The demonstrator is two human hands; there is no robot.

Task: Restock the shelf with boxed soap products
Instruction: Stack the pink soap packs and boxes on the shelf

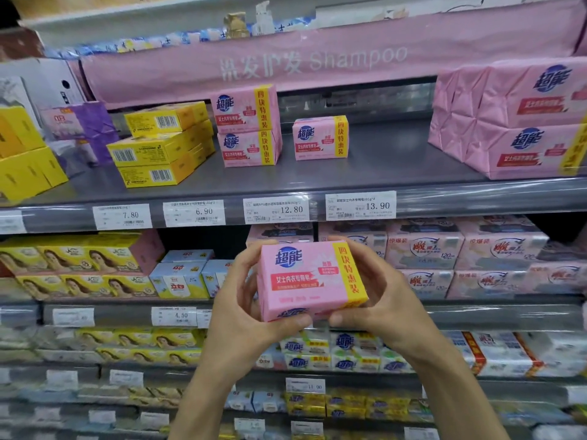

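A pink soap box (309,279) with a yellow side strip is held up in front of the shelves. My left hand (244,300) grips its left side and my right hand (381,296) grips its right side, thumbs under the front edge. On the grey upper shelf (381,160) stand two stacked pink soap boxes (247,125) of the same kind and one single pink soap box (319,138) beside them. A gap of bare shelf lies to the right of the single box.
Yellow soap boxes (162,144) are stacked left of the pink ones. Large pink wrapped packs (514,119) sit at the shelf's right end. Price tags (360,204) line the shelf edge. A pink Shampoo banner (317,58) hangs above. Lower shelves are full of soap packs.
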